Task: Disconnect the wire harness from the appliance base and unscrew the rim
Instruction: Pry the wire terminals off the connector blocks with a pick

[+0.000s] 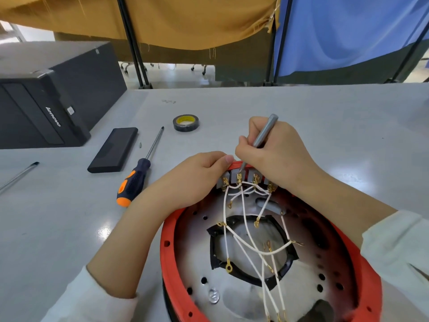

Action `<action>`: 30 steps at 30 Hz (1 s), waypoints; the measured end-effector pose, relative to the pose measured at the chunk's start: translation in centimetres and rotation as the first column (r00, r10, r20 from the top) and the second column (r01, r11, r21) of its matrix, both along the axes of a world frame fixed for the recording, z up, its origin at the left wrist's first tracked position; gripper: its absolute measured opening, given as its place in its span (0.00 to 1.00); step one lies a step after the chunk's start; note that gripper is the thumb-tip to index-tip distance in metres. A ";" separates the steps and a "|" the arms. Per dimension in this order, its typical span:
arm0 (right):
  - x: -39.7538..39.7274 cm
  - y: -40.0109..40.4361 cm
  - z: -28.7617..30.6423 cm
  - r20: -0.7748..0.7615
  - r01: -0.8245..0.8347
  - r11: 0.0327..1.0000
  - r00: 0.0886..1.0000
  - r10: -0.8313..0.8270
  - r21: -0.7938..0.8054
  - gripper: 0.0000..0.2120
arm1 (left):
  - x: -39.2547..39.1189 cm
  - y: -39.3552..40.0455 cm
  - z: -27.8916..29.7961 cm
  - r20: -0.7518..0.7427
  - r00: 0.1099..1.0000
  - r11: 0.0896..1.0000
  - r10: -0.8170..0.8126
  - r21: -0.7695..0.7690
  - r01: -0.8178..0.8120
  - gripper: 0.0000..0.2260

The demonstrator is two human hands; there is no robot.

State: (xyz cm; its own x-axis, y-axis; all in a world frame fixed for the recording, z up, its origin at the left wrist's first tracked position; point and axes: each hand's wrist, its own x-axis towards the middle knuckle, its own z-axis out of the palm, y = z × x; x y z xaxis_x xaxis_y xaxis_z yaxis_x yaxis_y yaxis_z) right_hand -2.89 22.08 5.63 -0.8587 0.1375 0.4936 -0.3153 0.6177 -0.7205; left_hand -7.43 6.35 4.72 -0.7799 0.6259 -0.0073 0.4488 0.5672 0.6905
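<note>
Right hand (274, 154) is wrapped around a slim grey screwdriver (263, 133), pen-style, with the tip down on one of the gold terminals (239, 178) at the far edge of the appliance base (197, 252). Left hand (197, 180) is curled over the red rim (169, 247) right beside it, fingertips pinching the far edge next to the grey terminal block (232, 177). That base sits closest to the camera, upside down, silver plate inside the red ring with a black-edged opening in the middle, and the white wire harness (246, 231) fans out from the terminals across it, loose ring lugs all over. Further left on the grey table (325, 108) lies an orange-and-black screwdriver (137, 180), then a flat black case (113, 149), and past those a roll of black tape (185, 123). Black Lenovo PC tower (46, 98) sits far left, with yellow and blue curtains behind.
</note>
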 end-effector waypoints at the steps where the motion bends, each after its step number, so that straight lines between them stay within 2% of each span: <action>1: 0.1 -0.1 0.0 -0.003 -0.012 1.000 1.000 0.012 0.013 0.19 | 0.0 0.0 0.0 0.008 1.000 1.000 -0.001 0.005 0.001 0.20; 9: 0.3 -0.2 0.0 -0.051 0.003 0.997 0.999 0.001 0.081 0.18 | 0.2 0.0 0.1 0.024 1.000 1.000 -0.008 0.028 0.008 0.20; 20: 0.8 -0.9 -0.1 -0.187 0.055 0.954 0.982 0.001 0.294 0.21 | 0.3 -0.1 0.2 0.022 1.000 1.000 -0.006 0.015 0.006 0.19; 27: -0.4 -0.4 0.3 -0.002 0.015 0.999 1.000 -0.015 0.040 0.20 | 0.3 0.0 0.2 0.005 1.000 1.000 -0.008 0.021 0.008 0.21; 30: -1.1 -0.3 0.7 0.077 -0.016 1.000 0.997 0.017 -0.016 0.18 | 0.3 0.0 0.2 -0.006 1.000 1.000 -0.008 0.017 0.008 0.20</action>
State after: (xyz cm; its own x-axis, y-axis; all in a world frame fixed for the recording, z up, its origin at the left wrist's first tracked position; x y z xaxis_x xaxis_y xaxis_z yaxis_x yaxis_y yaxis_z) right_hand -3.95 21.83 6.30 -0.8965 0.1304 0.4235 -0.2681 0.6014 -0.7526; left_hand -7.12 6.38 4.96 -0.7750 0.6319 0.0085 0.4574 0.5516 0.6975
